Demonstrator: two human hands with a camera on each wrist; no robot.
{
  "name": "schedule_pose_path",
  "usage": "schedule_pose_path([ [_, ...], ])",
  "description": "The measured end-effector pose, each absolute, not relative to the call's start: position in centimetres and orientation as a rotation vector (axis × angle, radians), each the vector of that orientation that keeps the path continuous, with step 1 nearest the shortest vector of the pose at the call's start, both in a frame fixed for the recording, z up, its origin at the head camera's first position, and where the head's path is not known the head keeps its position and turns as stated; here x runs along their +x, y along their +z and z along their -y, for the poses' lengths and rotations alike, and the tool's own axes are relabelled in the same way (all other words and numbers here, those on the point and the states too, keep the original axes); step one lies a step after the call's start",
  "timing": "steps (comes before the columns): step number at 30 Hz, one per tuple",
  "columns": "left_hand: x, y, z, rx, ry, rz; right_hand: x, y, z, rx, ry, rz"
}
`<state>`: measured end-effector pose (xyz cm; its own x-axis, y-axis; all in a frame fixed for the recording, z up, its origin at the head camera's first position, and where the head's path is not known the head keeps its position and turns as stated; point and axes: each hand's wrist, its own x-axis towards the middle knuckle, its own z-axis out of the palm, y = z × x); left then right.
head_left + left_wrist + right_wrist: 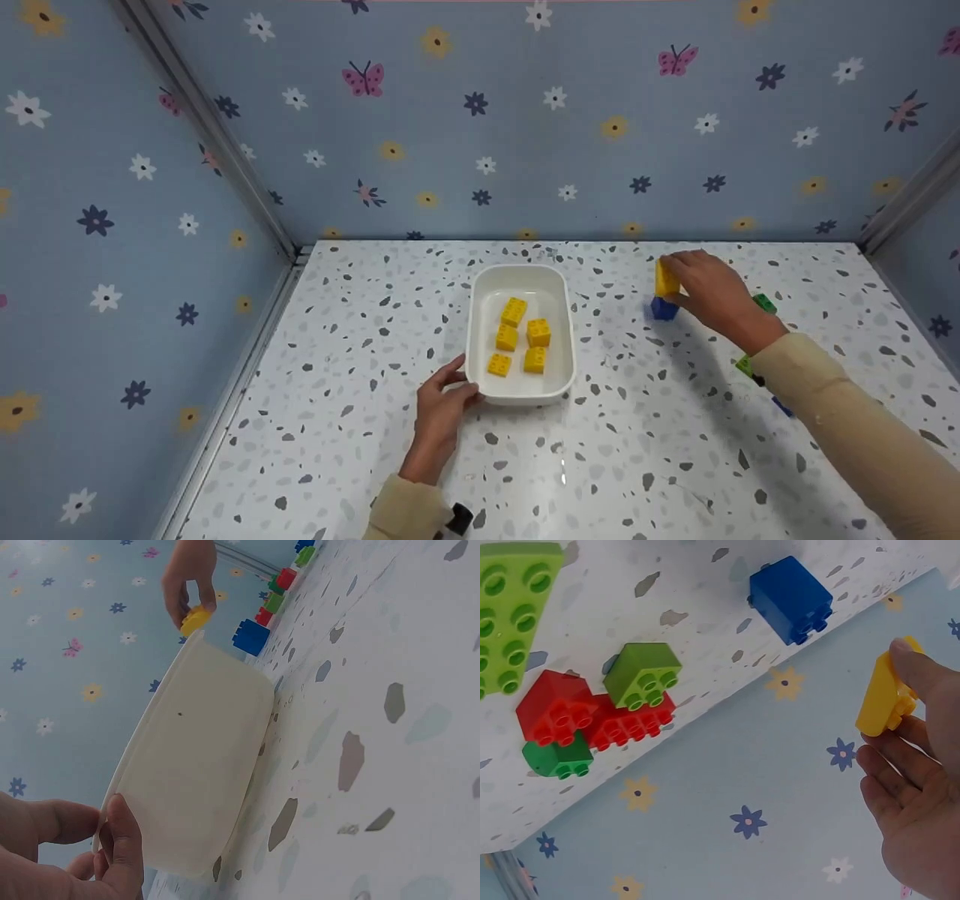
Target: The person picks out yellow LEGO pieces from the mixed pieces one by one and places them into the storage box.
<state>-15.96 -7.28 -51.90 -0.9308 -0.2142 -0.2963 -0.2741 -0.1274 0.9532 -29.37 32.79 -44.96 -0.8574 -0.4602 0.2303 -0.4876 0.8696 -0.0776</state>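
Note:
A white plastic tub [523,388] with several yellow toy bricks [507,337] in it stands on the speckled table. My left hand [441,409] pinches the tub's near left rim between thumb and fingers; the left wrist view shows the tub's outer wall [196,735] from the side. Off to the right, my right hand [712,291] holds a yellow brick [881,697] between thumb and fingertips, raised above the table. A blue brick [790,598] sits on the table close by, overlapped by the yellow one in the head view.
Beyond the right hand lie red bricks [559,706], a light green brick [643,673], a dark green brick [558,757] and a large light green brick [514,615], partly hidden by the right arm in the head view. Flower-patterned walls [510,135] border the table's back and sides.

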Motion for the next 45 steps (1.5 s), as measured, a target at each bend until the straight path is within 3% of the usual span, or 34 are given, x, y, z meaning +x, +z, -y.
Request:
schedule_pose_path([
  [45, -15.9, -52.0, 7.4, -0.537, 2.254, -2.069, -29.4, -43.5, -18.7, 1.005, 0.210, 2.831],
])
